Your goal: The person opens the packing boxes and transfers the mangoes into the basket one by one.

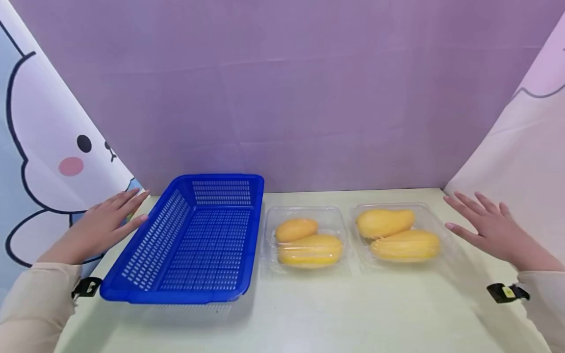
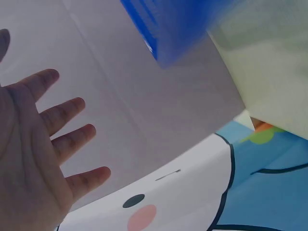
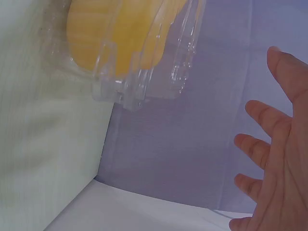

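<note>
My left hand (image 1: pixel 103 223) hovers by the left side of a blue plastic basket (image 1: pixel 254 235), fingers straight and holding nothing. That basket has perforated walls and nothing in it. Right of it stands a clear plastic box (image 1: pixel 271 215) with two yellow mangoes (image 1: pixel 310 251) inside. A second clear box (image 1: pixel 430 218), farther right, also holds two yellow mangoes (image 1: pixel 405 245). Beyond its right side my right hand (image 1: pixel 494 228) is held with fingers spread and nothing in it. The right wrist view shows the box's edge (image 3: pixel 137 82) apart from the fingertips.
All of these stand on a pale table (image 1: pixel 309 314). A purple cloth backdrop (image 1: pixel 282 98) rises behind its far edge. Panels flank both sides, the left panel (image 1: pixel 44 122) printed with a cartoon animal. Each wrist wears a black strap (image 1: pixel 503 293).
</note>
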{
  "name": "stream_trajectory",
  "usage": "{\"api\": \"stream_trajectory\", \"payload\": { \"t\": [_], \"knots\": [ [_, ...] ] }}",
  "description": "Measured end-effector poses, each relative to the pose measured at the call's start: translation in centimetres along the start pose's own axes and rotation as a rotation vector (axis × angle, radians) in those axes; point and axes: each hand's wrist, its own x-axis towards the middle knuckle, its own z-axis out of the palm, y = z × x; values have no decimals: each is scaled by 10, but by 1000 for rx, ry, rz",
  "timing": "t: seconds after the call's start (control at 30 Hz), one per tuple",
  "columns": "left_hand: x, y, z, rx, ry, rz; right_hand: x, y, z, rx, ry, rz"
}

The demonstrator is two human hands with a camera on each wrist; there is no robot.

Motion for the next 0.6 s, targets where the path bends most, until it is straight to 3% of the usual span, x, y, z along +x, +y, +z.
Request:
{"api": "stream_trajectory", "payload": {
  "t": [0.23,0.6],
  "knots": [
    [-1,7,-8,-8,-19,-4,4,-6,1,1,4,-24],
    [7,39,-15,22,-19,75,7,-25,5,37,6,-95]
  ]
}}
